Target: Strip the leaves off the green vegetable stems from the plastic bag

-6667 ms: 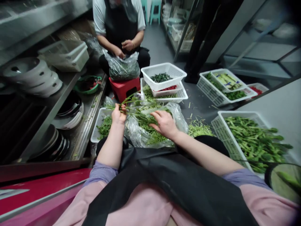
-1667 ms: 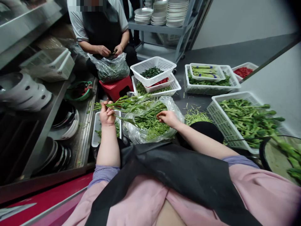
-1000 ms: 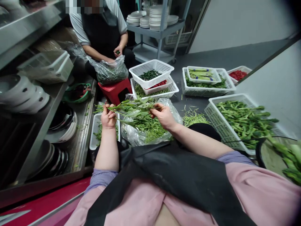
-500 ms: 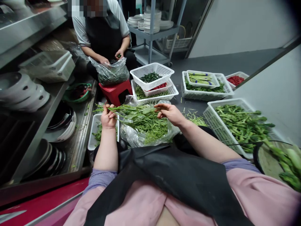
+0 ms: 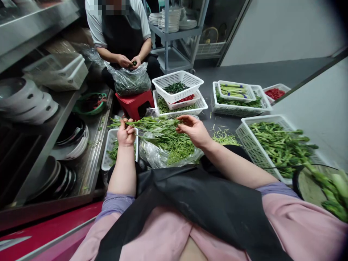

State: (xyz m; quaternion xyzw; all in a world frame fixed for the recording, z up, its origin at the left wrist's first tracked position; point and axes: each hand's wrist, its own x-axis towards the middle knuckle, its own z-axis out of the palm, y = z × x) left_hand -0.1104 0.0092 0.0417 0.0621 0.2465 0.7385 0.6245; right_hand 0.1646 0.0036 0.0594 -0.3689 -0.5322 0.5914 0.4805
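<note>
My left hand [image 5: 126, 135] is closed around the stem ends of a small bunch of leafy green stems [image 5: 152, 122], which stretches to the right. At the leafy end, my right hand [image 5: 194, 131] has its thumb and bent fingers pinched on the tips. Below the bunch lies a clear plastic bag [image 5: 154, 154], spread out and heaped with cut green stems [image 5: 179, 148]. A white basket [image 5: 103, 159] with some greens stands just under my left wrist.
Opposite, a co-worker [image 5: 122, 36] handles small dark green pieces over a plastic bag [image 5: 130, 78] on a red stool [image 5: 136, 103]. Stacked white baskets [image 5: 178, 96] stand ahead. To the right is a basket of thick green stalks [image 5: 280, 145]; at left, a metal shelf [image 5: 92, 159] with dishes.
My right hand has turned slightly and its fingers have closed in on the leafy tips. The co-worker's hands have come together above the bag. The view has shifted slightly.
</note>
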